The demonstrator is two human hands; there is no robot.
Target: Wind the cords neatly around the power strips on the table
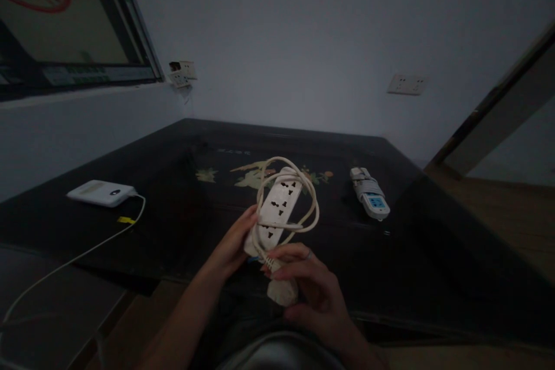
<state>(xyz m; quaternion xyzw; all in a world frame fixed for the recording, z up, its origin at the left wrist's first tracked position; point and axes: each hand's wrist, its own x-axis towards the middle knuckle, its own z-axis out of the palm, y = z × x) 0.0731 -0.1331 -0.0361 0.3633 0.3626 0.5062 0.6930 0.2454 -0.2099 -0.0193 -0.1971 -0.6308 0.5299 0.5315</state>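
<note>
A white power strip (276, 212) with several sockets is tilted above the near edge of the dark table, its pale cord (315, 199) looped loosely around it. My left hand (237, 241) grips the strip's lower left side, with most of its fingers hidden behind it. The cord's large plug (282, 291) hangs at the lower end of the strip. Curled around the plug and the ribbed cord end is my right hand (310, 280), which has a ring on one finger.
On the right of the dark table (416, 254) lies a second power strip (370, 193) with its cord wrapped around it. A white power bank-like device (102, 192) with a cable lies at left, near a yellow tag (126, 220). Wall sockets (407, 84) are behind.
</note>
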